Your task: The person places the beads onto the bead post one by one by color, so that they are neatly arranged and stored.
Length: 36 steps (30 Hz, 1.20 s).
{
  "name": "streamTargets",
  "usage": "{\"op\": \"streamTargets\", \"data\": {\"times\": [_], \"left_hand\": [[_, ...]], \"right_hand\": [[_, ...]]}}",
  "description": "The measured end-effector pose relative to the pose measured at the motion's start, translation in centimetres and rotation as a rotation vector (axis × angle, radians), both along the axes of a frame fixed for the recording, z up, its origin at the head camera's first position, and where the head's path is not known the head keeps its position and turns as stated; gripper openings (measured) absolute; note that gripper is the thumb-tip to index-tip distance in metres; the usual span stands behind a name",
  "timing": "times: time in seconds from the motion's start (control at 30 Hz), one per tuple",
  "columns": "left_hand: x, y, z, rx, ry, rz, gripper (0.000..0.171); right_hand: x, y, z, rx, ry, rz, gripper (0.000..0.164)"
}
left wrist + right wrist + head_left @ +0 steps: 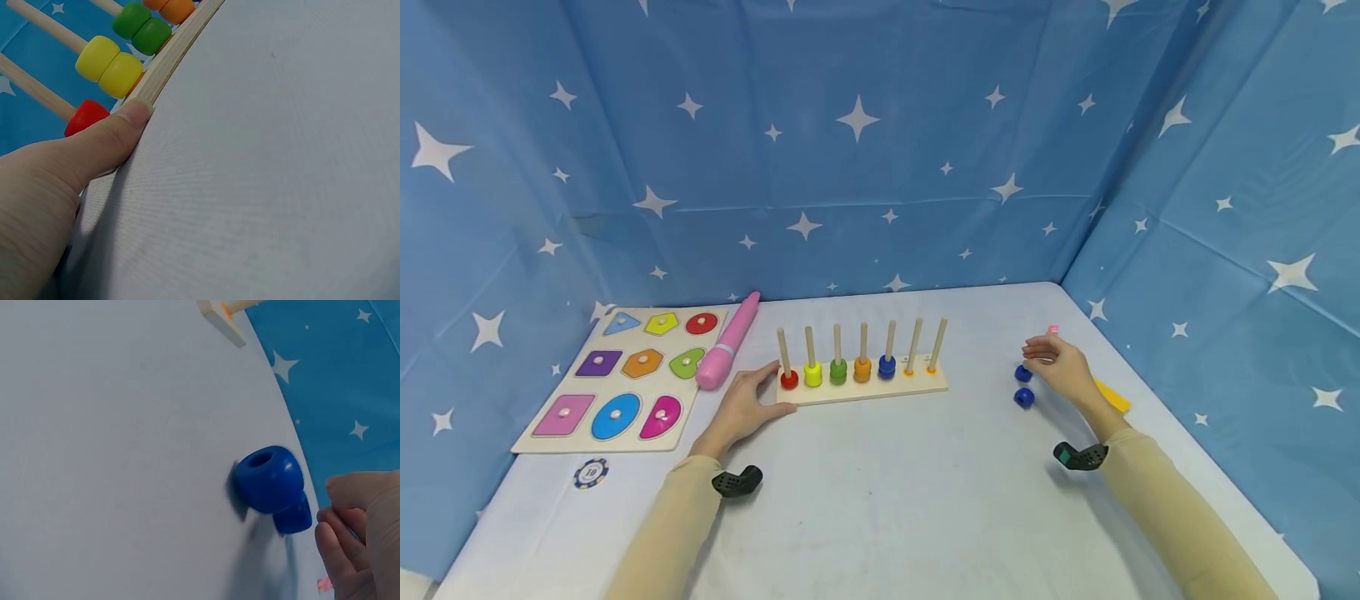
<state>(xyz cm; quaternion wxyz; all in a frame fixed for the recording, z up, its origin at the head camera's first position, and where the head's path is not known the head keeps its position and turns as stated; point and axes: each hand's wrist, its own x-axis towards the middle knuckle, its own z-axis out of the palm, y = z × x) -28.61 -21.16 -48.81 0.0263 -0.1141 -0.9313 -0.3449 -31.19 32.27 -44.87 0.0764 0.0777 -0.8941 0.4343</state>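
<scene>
A wooden bead stacker (872, 393) stands mid-table with several upright pegs, five of them threaded with red, yellow, green, orange and blue beads. The two rightmost pegs carry no beads. My left hand (745, 408) holds the stacker's left end, its thumb (134, 115) on the front edge and its fingers towards the back. Two loose blue beads lie to the right, the nearer blue bead (269, 479) showing its hole. My right hand (1062, 367) hovers by the farther blue bead (1023, 373), fingers bent, with nothing visible between them.
A shape puzzle board (700, 383) lies at the left, with a pink bat-shaped toy (730, 342) along its right edge. In front of it lies a poker chip (591, 473). A yellow piece (1112, 396) and a small pink piece (1053, 329) lie near my right hand.
</scene>
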Motion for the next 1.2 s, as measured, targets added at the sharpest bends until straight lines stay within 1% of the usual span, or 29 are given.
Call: {"op": "streamTargets", "data": {"times": [0.13,0.2,0.33,0.5,0.63,0.77,0.87,0.97,1.1,1.2], "left_hand": [[0.1,0.0,0.1,0.009,-0.005,0.002,0.092],[0.0,0.0,0.1,0.009,-0.003,0.004,0.092],[0.0,0.0,-0.1,0.009,0.001,0.009,0.092],[0.0,0.0,-0.2,0.023,0.010,0.012,0.091],[0.1,0.0,-0.3,0.025,0.012,0.010,0.091],[0.1,-0.1,-0.4,0.024,0.003,0.010,0.092],[0.0,-0.1,-0.5,0.027,0.000,0.014,0.092],[-0.1,-0.1,-0.4,0.021,0.001,0.013,0.092],[-0.2,-0.1,-0.3,0.013,0.002,0.018,0.091],[-0.1,-0.1,-0.3,0.018,-0.003,0.019,0.091]], "right_hand": [[0.1,0.6,-0.5,0.034,-0.067,0.001,0.040],[0.2,0.8,-0.8,0.064,-0.081,0.008,0.042],[0.0,0.9,-1.3,0.102,-0.085,0.038,0.044],[-0.1,1.0,-1.8,0.132,-0.076,0.033,0.040],[-0.1,0.9,-1.9,0.147,-0.080,0.029,0.037],[-0.2,0.7,-1.6,0.136,-0.091,0.011,0.038],[-0.5,0.1,-1.0,0.111,-0.066,-0.006,0.038],[-0.8,-1.0,0.0,0.089,-0.010,-0.007,0.038],[-1.3,-3.1,2.0,0.053,0.063,0.019,0.037],[-2.0,-4.9,3.5,0.000,0.108,0.060,0.037]]}}
